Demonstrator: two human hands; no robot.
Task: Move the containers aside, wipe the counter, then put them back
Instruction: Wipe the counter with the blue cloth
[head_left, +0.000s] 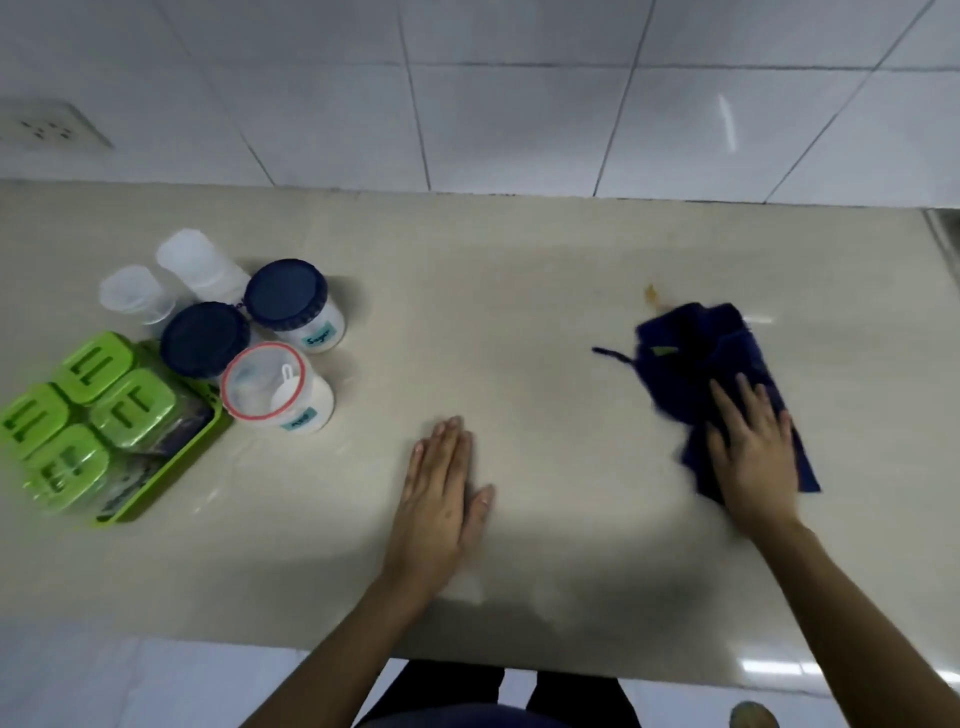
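A dark blue cloth (691, 353) lies on the beige counter (519, 322) at the right. My right hand (753, 457) presses flat on its near part, fingers spread. My left hand (441, 493) rests flat on the bare counter in the middle, holding nothing. The containers are grouped at the left: two jars with dark blue lids (287, 296) (205, 339), a red-rimmed jar (265, 387) with a white scoop inside, two clear-capped jars (195, 262) (132, 293), and a green tray (171, 467) of several green-lidded boxes (132, 410).
A small orange-brown stain (652, 295) marks the counter just beyond the cloth. White wall tiles rise behind, with a socket (44, 124) at the far left. A metal sink edge (945, 234) shows at the far right. The counter's front edge runs near my body.
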